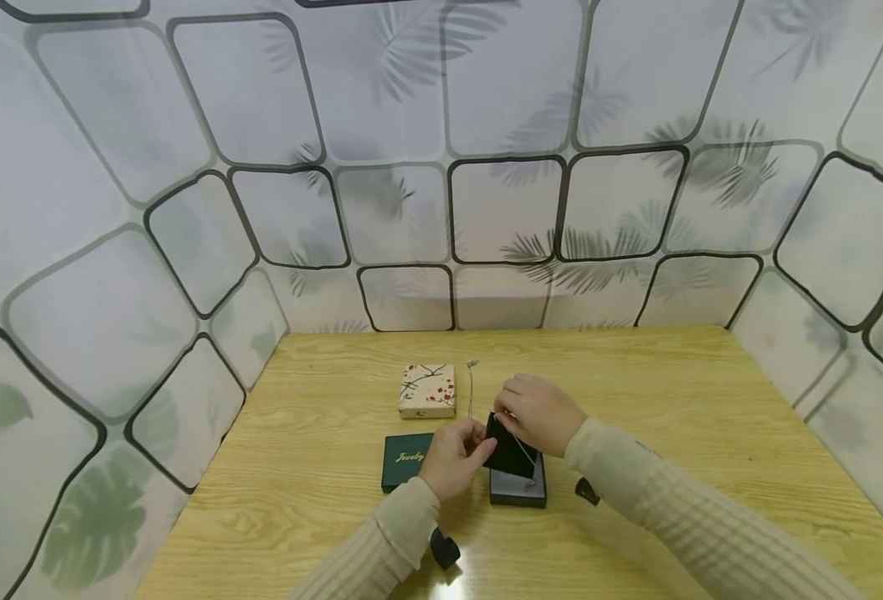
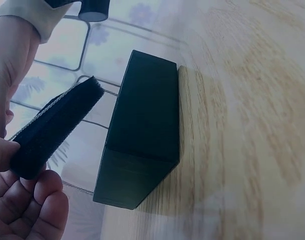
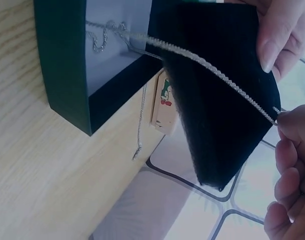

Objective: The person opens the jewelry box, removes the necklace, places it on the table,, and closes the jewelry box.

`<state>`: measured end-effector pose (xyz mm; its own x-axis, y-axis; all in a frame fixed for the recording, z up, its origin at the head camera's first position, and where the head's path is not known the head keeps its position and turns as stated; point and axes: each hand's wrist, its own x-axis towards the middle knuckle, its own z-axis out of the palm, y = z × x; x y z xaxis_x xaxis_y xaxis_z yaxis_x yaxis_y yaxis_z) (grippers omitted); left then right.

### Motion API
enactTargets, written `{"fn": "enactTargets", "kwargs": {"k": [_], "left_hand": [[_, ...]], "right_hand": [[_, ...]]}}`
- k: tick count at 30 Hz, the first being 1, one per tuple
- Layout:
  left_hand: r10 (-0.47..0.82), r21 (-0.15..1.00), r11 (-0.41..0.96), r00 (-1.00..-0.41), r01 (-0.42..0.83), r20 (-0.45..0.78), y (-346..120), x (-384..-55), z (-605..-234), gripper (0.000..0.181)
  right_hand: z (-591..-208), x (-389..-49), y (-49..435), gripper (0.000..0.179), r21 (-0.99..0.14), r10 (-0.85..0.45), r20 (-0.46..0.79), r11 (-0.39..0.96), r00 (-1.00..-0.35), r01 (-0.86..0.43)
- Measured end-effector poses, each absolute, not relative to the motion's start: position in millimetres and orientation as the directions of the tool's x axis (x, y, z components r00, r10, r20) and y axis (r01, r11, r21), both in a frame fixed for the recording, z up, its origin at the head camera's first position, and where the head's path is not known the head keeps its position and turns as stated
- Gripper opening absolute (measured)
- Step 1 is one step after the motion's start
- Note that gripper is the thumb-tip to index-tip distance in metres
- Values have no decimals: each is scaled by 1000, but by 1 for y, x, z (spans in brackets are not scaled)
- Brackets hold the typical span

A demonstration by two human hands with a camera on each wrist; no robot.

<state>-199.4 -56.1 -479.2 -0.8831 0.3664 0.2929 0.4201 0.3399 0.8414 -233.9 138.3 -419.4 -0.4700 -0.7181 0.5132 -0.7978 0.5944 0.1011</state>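
Observation:
My left hand (image 1: 452,458) grips a thin black velvety pad (image 1: 507,457) by its left side, thumb on the front face. A silver necklace chain (image 3: 207,65) runs slantwise across that face. At the pad's upper corner my right hand (image 1: 542,412) pinches the chain between thumb and fingertips. The pad is tilted above a dark green jewelry box base (image 1: 518,501) with a pale inside. Part of the chain lies loosely bunched in the base, in the right wrist view. Another length of chain (image 1: 471,387) stretches over the table beyond the left hand.
A dark green lid (image 1: 399,458) with gold "Jewelry" lettering lies left of the base, partly behind the left hand. Farther back sits a cream box (image 1: 426,392) with red flowers and branches. The wooden table (image 1: 298,483) meets patterned curtains (image 1: 396,208) at the back and sides.

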Motion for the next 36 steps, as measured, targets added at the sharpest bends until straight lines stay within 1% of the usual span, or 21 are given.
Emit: {"fn": "enactTargets", "kwargs": {"k": [9, 18, 23, 30, 36], "left_hand": [[397, 842, 334, -874, 422, 280, -55, -201, -483, 7], [406, 831, 345, -868, 437, 288, -55, -199, -482, 7], [413, 813, 363, -861, 455, 297, -55, -199, -481, 7], [434, 831, 372, -869, 413, 238, -54, -196, -478, 7], [449, 828, 376, -863, 417, 231, -54, -197, -478, 11]], "right_hand": [[-412, -237, 136, 9, 86, -740, 464, 585, -487, -806], [-408, -243, 137, 7, 72, -728, 466, 597, -502, -799], [-408, -248, 141, 6, 26, -706, 458, 618, -540, -786], [-396, -249, 146, 8, -103, -675, 412, 634, -612, -767], [-387, -250, 151, 7, -129, -645, 419, 655, -639, -745]]}}
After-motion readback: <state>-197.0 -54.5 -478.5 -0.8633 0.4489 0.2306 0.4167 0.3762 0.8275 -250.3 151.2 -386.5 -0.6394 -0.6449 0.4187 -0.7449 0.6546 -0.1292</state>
